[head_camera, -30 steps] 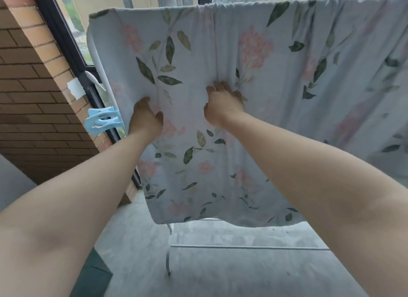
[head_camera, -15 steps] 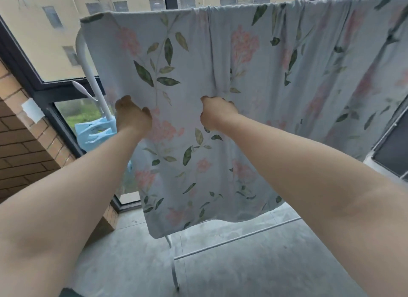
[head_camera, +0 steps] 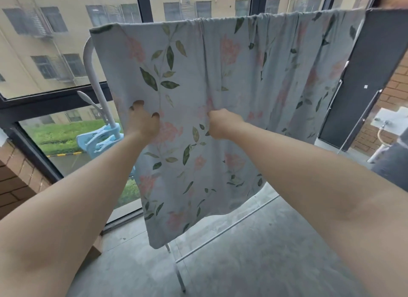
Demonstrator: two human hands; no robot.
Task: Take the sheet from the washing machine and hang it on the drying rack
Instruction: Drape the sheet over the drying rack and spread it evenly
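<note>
The pale blue floral cotton sheet (head_camera: 242,80) hung over the white tubular drying rack (head_camera: 92,75). The left hand (head_camera: 143,123) gripped its side edge; beside it, the right hand (head_camera: 223,124) pinched a fold.

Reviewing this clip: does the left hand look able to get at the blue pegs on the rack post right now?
Probably yes. The blue pegs hang just beside and below the left hand, with nothing between them; it would first have to release the sheet it grips.
</note>
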